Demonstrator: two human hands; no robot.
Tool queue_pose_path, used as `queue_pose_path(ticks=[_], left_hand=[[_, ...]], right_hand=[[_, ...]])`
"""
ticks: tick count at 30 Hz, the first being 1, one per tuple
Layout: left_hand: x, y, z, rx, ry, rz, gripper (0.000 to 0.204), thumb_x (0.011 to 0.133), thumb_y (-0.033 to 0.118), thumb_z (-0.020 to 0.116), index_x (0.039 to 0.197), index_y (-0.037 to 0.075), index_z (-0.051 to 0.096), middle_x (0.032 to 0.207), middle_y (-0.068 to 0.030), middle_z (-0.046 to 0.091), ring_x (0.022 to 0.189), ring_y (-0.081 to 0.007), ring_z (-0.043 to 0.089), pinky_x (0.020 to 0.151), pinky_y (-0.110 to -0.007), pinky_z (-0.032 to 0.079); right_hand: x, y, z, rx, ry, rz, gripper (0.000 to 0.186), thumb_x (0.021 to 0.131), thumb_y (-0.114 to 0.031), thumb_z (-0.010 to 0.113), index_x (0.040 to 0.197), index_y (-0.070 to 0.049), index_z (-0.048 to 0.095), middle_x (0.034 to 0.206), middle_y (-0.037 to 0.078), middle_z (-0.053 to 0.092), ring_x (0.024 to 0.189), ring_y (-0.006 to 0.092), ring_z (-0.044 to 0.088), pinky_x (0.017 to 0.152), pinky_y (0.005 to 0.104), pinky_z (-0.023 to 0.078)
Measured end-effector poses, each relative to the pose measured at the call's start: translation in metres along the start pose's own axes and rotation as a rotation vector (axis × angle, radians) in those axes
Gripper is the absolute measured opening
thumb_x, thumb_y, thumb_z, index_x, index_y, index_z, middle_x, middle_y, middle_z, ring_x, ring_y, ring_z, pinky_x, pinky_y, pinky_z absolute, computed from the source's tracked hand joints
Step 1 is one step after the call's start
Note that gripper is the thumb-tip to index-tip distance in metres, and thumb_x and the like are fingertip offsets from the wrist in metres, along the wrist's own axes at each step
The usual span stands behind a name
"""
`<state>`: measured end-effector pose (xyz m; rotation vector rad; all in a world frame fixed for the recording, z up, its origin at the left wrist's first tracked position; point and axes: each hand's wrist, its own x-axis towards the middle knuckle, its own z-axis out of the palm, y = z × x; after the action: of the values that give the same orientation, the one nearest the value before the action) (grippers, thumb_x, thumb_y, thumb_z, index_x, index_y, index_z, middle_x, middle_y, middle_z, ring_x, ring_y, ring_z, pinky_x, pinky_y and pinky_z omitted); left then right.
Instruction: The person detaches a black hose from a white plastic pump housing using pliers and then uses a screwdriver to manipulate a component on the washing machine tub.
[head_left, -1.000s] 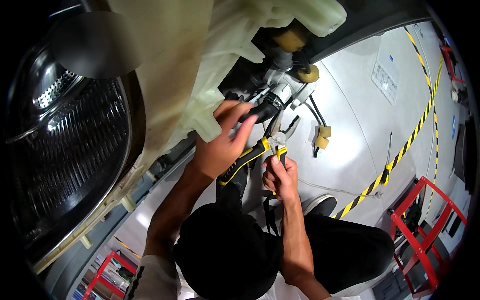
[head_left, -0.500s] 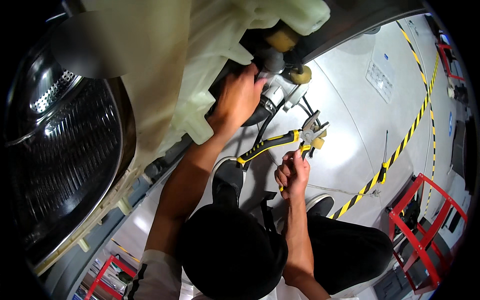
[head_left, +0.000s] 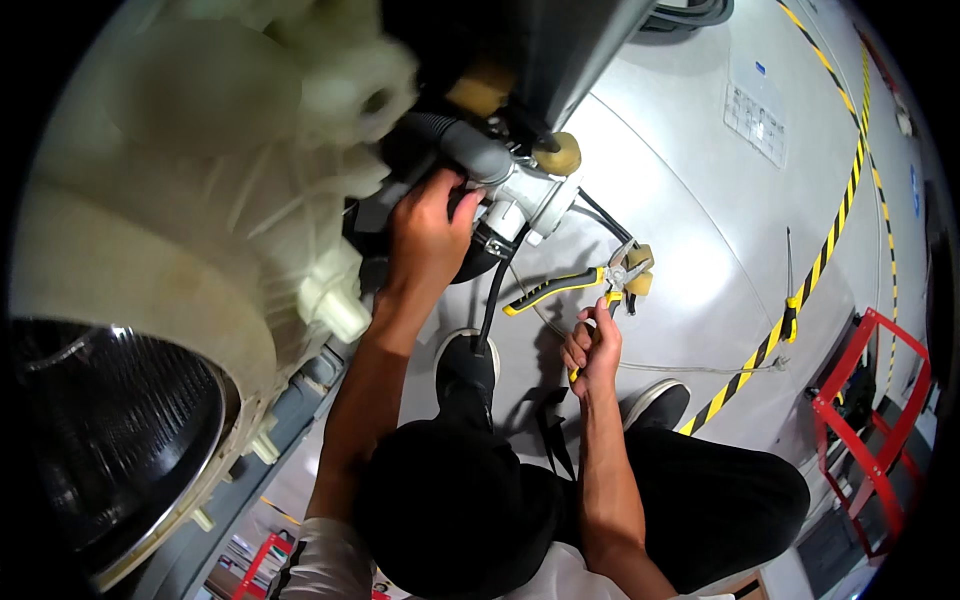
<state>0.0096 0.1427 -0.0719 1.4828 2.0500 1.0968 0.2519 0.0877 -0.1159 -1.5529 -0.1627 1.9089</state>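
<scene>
In my right hand [head_left: 593, 350] is a pair of combination pliers [head_left: 555, 287] with black and yellow handles. My fingers wrap round one handle; the other handle spreads out to the left, and the jaws are apart. My left hand [head_left: 430, 230] reaches beneath the ribbed grey hose [head_left: 470, 150], beside a pale drain pump [head_left: 535, 195]. Its thumb and forefinger are curled at the pump's left side, the other fingers are hidden, and what they grip does not show. A hose clamp [head_left: 497, 245] sits just below the pump's white outlet. Tan rubber feet [head_left: 640, 270] lie behind the plier jaws.
The washing machine's cream plastic tub [head_left: 150, 260] and steel drum [head_left: 110, 440] fill the left side. On the floor are a screwdriver [head_left: 790, 310], black-and-yellow tape [head_left: 845, 200] and a thin cable [head_left: 690, 368]. A red metal frame [head_left: 880, 440] stands at right.
The view has shifted, so the tub sits further left and more of the grey hose shows. My left hand remains by the pump. My right hand still holds the pliers with jaws apart.
</scene>
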Motion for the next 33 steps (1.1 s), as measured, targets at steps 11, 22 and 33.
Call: queue_pose_path(ticks=[11, 22, 33], left_hand=[[-0.004, 0.000, -0.007, 0.096, -0.037, 0.002, 0.018, 0.082, 0.009, 0.069, 0.096, 0.001, 0.062, 0.092, -0.0165, 0.067, 0.085, -0.0385, 0.063, 0.073, -0.042, 0.051], [0.009, -0.004, -0.004, 0.034, -0.087, -0.078, 0.021, 0.080, 0.013, 0.074, 0.092, -0.001, 0.065, 0.083, -0.0154, 0.069, 0.076, -0.0308, 0.068, 0.067, -0.034, 0.051], [0.007, -0.023, -0.013, -0.270, -0.231, -0.190, 0.025, 0.085, 0.005, 0.064, 0.108, -0.006, 0.063, 0.101, -0.0118, 0.068, 0.092, -0.0148, 0.064, 0.083, -0.028, 0.051]], right_hand=[[0.022, 0.014, 0.005, 0.016, 0.156, 0.075, 0.040, 0.091, -0.046, 0.061, 0.086, -0.008, 0.049, 0.052, -0.004, 0.029, 0.037, 0.0075, 0.024, 0.037, 0.0256, 0.017], [0.079, 0.045, -0.038, -0.709, 0.236, -0.248, 0.047, 0.088, -0.048, 0.065, 0.070, -0.005, 0.057, 0.050, -0.002, 0.043, 0.039, 0.0089, 0.038, 0.038, 0.0264, 0.027], [0.026, -0.005, -0.007, -1.435, 0.381, -0.547, 0.061, 0.085, -0.053, 0.060, 0.110, 0.003, 0.061, 0.109, 0.028, 0.062, 0.100, 0.0392, 0.061, 0.088, 0.0447, 0.048]])
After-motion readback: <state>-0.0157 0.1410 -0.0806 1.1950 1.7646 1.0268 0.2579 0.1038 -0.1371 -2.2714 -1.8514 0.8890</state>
